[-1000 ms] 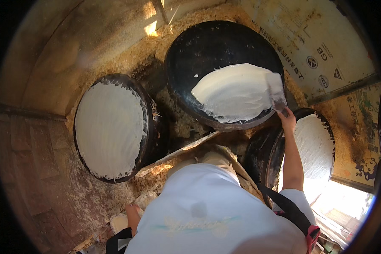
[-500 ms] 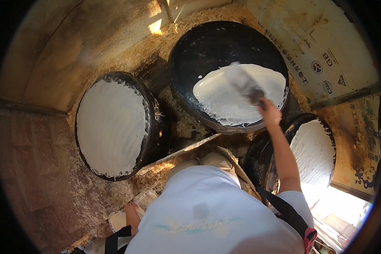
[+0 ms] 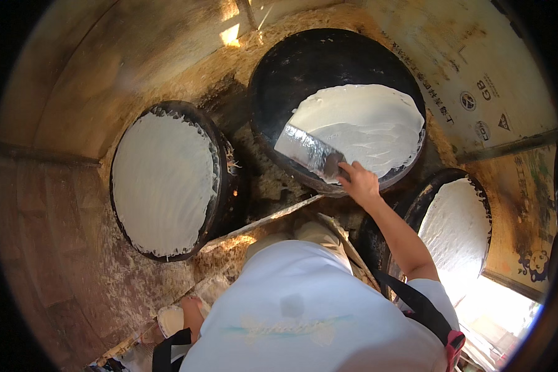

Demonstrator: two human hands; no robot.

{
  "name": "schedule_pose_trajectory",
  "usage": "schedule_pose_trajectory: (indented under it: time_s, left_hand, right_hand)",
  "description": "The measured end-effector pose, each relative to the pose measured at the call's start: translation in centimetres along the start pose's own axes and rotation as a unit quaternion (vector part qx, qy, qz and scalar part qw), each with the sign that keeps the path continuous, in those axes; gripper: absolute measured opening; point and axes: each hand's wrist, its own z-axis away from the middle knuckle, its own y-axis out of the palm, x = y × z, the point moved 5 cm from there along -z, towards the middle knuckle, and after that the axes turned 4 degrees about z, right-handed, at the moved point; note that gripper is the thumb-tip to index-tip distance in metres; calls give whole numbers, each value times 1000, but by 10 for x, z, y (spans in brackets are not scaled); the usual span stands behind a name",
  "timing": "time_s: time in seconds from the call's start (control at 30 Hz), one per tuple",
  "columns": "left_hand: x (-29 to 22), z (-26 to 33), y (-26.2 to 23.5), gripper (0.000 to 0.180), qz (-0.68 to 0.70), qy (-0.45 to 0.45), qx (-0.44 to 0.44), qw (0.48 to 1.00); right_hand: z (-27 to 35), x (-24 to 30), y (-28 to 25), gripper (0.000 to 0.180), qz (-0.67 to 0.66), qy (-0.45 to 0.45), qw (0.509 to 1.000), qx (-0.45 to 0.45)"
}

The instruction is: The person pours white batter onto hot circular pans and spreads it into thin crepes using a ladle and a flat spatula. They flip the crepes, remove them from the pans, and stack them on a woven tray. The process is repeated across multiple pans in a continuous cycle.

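Note:
My right hand (image 3: 359,184) is closed round the dark handle of a broad metal scraper (image 3: 304,147). Its blade rests at the near-left edge of a layer of white batter (image 3: 366,124). That batter covers the near-right part of a large round black griddle (image 3: 310,59), whose far and left surface is bare and dark. My left hand (image 3: 192,305) hangs low beside my body, close to a pale, whitish rounded thing (image 3: 170,319); its fingers are too small and partly hidden to make out.
A second black griddle (image 3: 224,180), coated in white, stands at left. A third white-coated griddle (image 3: 456,226) is at right, beside bright light. A wooden strip (image 3: 266,221) runs between me and the griddles. Printed boards (image 3: 477,68) wall the right side; a brownish wall (image 3: 49,235) stands left.
My right hand has swung left and nearer with the scraper. The white batter now reaches farther up and left on the griddle, with streaks across it. My left hand has hardly moved.

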Motion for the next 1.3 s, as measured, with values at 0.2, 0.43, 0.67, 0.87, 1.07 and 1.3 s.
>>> schedule_pose_trajectory:
  time_s: [0.2, 0.43, 0.67, 0.87, 1.07, 1.3]
  left_hand:
    - [-2, 5, 1, 28, 52, -16, -24, 998]
    - [-1, 15, -2, 29, 37, -9, -2, 999]
    - [-5, 14, -8, 29, 28, 10, 8, 1000]
    - [0, 35, -18, 33, 21, -23, 25, 999]
    - [0, 25, -5, 38, 68, -52, -24, 996]
    - [-2, 8, -10, 37, 37, -28, 9, 999]
  right_hand:
    - [-11, -154, -73, 42, -12, 264, 956, -123]
    - [-19, -190, -30, 39, -478, 338, 807, -75]
    - [-18, 9, 2, 38, 25, 6, 992, 121]
    - [-44, -170, -74, 43, 19, 264, 957, -121]
    - [-48, -225, -43, 42, -438, 364, 815, -104]
    - [-49, 10, -3, 37, -20, -3, 998, 57]
